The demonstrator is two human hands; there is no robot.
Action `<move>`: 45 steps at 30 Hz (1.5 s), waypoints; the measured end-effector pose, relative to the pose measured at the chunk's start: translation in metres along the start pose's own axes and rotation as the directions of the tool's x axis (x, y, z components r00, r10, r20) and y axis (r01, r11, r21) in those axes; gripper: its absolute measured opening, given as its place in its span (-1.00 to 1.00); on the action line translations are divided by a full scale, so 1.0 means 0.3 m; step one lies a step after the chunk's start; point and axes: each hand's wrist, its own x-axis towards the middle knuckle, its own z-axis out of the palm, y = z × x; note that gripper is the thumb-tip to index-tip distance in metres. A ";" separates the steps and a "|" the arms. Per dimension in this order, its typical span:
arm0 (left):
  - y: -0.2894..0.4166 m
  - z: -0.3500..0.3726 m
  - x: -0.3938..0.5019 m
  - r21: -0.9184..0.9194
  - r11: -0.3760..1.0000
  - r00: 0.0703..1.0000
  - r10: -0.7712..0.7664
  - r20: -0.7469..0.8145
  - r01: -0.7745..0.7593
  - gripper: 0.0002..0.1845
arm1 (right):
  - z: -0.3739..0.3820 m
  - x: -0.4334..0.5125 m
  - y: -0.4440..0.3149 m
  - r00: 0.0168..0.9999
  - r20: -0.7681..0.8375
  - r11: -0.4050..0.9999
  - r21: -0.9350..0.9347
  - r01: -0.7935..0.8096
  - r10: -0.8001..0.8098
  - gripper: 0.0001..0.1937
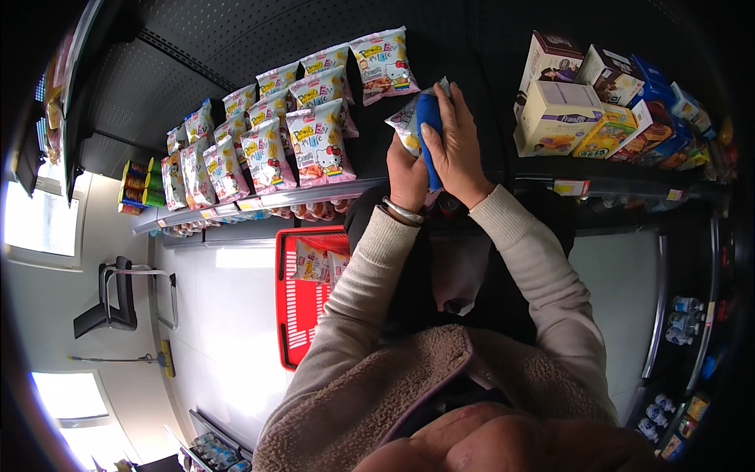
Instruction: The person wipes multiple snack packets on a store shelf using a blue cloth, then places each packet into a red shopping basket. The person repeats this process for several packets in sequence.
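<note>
Between my hands is a printed snack bag [406, 122], held just in front of the shelf. My left hand [406, 174] grips its lower left side, the wrist wearing a light bangle. A folded blue cloth [429, 127] lies against the bag's face, and my right hand [453, 141] presses it there with fingers pointing up. The two hands cover much of the bag. Rows of similar cartoon-printed snack bags [321, 144] stand upright on the dark shelf to the left. One more snack bag [384, 65] stands farther back, just beyond my hands.
Boxed snacks [560, 121] are grouped on the shelf at right. A red shopping basket [285, 295] with a few snack bags [311, 262] sits on the floor by my left arm. Farther left are a chair [121, 295] and a mop [165, 358]. Bottled drinks [684, 321] fill racks at far right.
</note>
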 end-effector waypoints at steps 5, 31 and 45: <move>0.017 -0.006 0.003 0.135 0.990 0.998 0.041 0.044 -0.047 -0.63 | -0.020 0.032 0.012 0.997 0.027 0.990 -0.122 0.076 -0.073 -0.39; 0.035 0.020 -0.014 0.158 0.987 1.000 0.005 0.022 -0.008 -0.59 | -0.064 0.091 0.032 0.999 0.045 0.999 -0.032 -0.008 0.009 -0.48; 0.056 0.012 0.005 -0.549 0.824 0.970 -0.225 -0.088 0.141 -0.62 | -0.166 0.071 0.117 0.871 -0.038 0.768 0.492 -0.410 0.490 -0.62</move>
